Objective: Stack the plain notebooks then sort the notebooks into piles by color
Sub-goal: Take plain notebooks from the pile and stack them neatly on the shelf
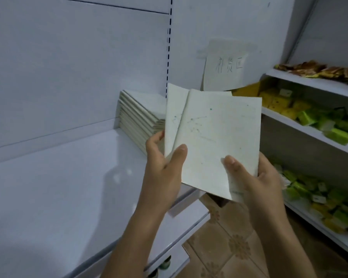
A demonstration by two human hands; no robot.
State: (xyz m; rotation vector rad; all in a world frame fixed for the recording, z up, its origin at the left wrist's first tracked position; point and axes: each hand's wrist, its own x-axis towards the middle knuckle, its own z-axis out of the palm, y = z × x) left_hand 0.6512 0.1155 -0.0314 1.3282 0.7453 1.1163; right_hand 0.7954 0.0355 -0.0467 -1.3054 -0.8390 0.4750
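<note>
In the centre of the frame both hands hold a small fan of pale notebooks [219, 141] up over the front edge of a white shelf [58, 187]. The left hand [165, 165] pinches the lower left corner, thumb on the front cover and fingers behind, while the right hand [255, 177] grips the lower right corner the same way, so each is clamped on the bundle. At least two covers show, the rear one slid out to the left (how many lie between them cannot be told). Behind them, at the centre left of the frame, a stack of notebooks [141, 117] already sits on the shelf against the back wall, its spines turned toward the camera and the pile leaning somewhat. By the look of it, the stacking step is well under way, with the held notebooks yet to join the pile. Sorting by colour seems not yet begun: only one pile is visible, and every cover in view looks a similar off-white. A handwritten paper sign [225, 71] hangs on the wall above.
</note>
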